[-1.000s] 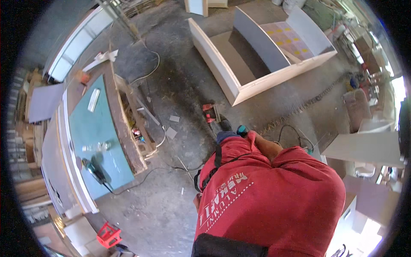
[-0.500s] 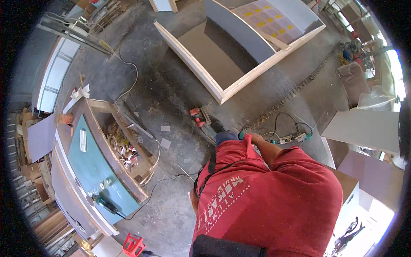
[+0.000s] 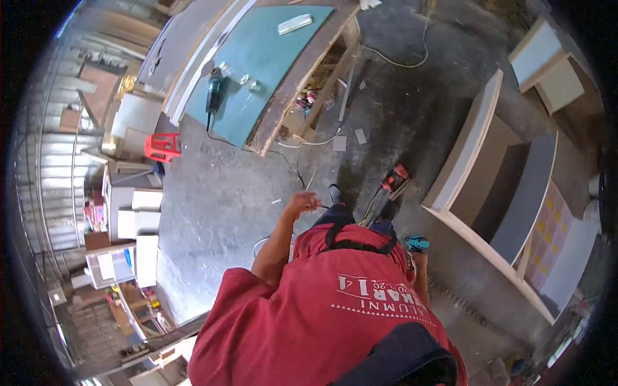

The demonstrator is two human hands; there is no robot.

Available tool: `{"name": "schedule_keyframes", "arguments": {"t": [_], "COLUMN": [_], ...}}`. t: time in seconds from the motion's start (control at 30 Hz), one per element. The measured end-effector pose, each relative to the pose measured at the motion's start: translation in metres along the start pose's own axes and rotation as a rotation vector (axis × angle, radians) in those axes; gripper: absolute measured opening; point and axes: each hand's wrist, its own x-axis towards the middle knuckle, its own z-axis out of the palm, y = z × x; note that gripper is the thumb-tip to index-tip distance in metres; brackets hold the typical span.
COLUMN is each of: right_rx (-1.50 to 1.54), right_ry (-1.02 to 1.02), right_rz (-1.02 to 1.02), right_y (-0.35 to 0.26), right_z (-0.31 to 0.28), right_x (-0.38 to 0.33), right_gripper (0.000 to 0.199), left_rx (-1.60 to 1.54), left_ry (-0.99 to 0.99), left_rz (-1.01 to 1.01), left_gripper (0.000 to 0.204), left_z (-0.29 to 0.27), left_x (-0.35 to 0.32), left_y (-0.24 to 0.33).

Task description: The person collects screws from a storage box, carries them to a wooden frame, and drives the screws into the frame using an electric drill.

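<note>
My right hand (image 3: 418, 258) is wrapped round a teal-and-black cordless drill (image 3: 418, 243), held beside my right hip. To the left, in front of my body, my left hand (image 3: 302, 202) is raised over the floor with its fingers loosely bent and apart. Nothing shows in it. A red nail gun (image 3: 396, 178) stands on the floor ahead of my feet, between me and a large wooden cabinet frame (image 3: 444, 212). The frame lies on the right, with grey panels inside.
At the front left stands a workbench with a teal top (image 3: 270, 58). On it lie a corded power tool (image 3: 215, 92) and a white block (image 3: 295, 24). A red plastic stool (image 3: 162, 147) stands left of it. Cables, small offcuts (image 3: 339, 143) and a coiled hose (image 3: 463, 302) lie on the floor.
My view has turned left, so the workbench is now ahead and the cabinet frame at the right. My left hand has come up into view. The drill remains in my right hand.
</note>
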Motion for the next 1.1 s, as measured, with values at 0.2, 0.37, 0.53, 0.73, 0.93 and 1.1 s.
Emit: {"name": "schedule_keyframes", "arguments": {"t": [0.2, 0.37, 0.53, 0.73, 0.93, 1.1], "right_rx": [0.159, 0.050, 0.090, 0.117, 0.148, 0.057], "right_ry": [0.020, 0.021, 0.183, 0.316, 0.297, 0.233], "right_rz": [0.096, 0.005, 0.048, -0.253, -0.184, -0.398], "right_y": [-0.092, -0.136, -0.237, -0.295, -0.460, -0.467], "right_z": [-0.019, -0.025, -0.009, 0.042, 0.110, 0.141], "right_x": [-0.032, -0.041, -0.064, -0.018, -0.087, -0.094], "right_gripper": [0.031, 0.032, 0.027, 0.020, 0.028, 0.045], "left_rx": [-0.542, -0.600, -0.686, -0.744, -0.611, -0.139], "left_ry": [-0.049, 0.092, 0.101, -0.032, 0.045, 0.131], "left_rz": [0.215, 0.329, 0.494, 0.458, 0.427, 0.675], "left_gripper": [0.043, 0.041, 0.056, 0.055, 0.049, 0.044], "left_z": [-0.006, -0.035, -0.075, -0.118, -0.162, -0.164], "left_x": [0.009, 0.031, 0.038, 0.075, 0.124, 0.196], "left_y": [0.097, 0.180, 0.248, 0.306, 0.332, 0.359]}}
